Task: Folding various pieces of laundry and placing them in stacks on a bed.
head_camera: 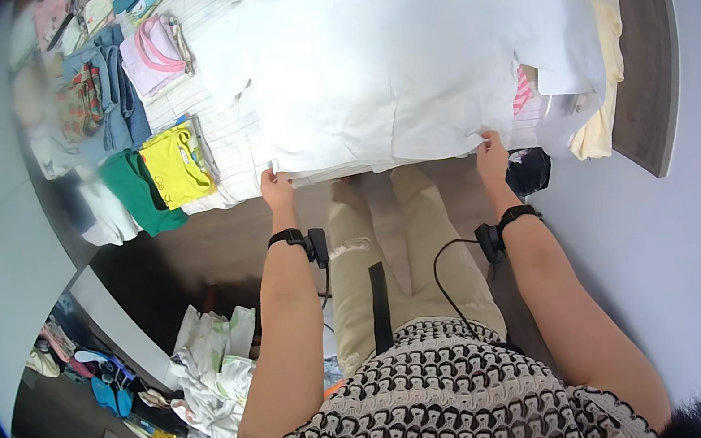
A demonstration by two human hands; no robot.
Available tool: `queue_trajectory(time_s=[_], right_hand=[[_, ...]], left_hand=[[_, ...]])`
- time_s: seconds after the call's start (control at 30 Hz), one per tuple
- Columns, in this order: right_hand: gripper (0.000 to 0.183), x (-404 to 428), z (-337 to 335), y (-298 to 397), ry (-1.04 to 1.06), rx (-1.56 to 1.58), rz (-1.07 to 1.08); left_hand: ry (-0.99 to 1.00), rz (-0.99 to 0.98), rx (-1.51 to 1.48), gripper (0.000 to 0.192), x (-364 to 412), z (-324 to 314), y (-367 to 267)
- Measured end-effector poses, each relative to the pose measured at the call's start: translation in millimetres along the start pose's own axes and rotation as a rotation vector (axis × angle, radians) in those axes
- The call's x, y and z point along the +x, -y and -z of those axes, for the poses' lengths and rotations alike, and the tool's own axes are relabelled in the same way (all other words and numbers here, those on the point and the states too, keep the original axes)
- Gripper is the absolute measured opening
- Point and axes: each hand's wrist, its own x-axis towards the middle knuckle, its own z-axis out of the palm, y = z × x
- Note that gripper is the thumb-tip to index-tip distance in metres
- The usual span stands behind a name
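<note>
A large white cloth garment [383, 71] lies spread over the bed, its near hem hanging at the bed's front edge. At the hem's left corner, my left hand [276, 188] pinches the fabric between thumb and fingers. My right hand [491, 154] grips the right corner of the same hem in a similar pinch. Between my hands the hem runs nearly straight, with light creases above it. Part of a pink-striped cloth [521, 90] shows beside the garment's right side.
Left of the garment lie a folded yellow shirt [176, 167], a green garment [139, 193], folded jeans [123, 83] and a lilac stack [153, 55]. A cream cloth [605, 58] hangs at the right. Crumpled fabric [220, 368] is piled low at the left. A black bag [528, 170] sits below the bed edge.
</note>
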Motion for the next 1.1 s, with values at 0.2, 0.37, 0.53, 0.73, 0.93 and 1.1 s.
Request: queue_trajectory(time_s=[0.2,0.37,0.53,0.73,0.93,1.1], right_hand=[[0.011,13.3,25.7,-7.4,0.002,-0.202,0.07],[0.009,0.4,54.9,-62.4,-0.057,-0.217,0.047],[0.009,-6.3,42.2,-57.9,-0.243,0.102,-0.176],[0.013,-0.5,38.5,-22.0,-0.026,0.321,-0.25],[0.02,-4.6,75.4,-60.2,-0.008,-0.11,0.269],[0.026,-39.8,83.9,-70.1,-0.061,-0.222,0.198]], left_hand=[[-0.182,-0.073,-0.04,0.008,1.4,25.4,-4.1],[-0.305,-0.134,-0.026,0.008,-19.8,58.0,22.1],[-0.171,-0.111,-0.048,0.022,-56.5,41.5,0.1],[-0.116,-0.234,0.066,0.012,-66.9,45.9,-14.7],[-0.229,-0.261,0.012,0.004,-68.8,79.7,-9.9],[-0.24,-0.219,0.075,0.006,-94.1,99.4,13.8]])
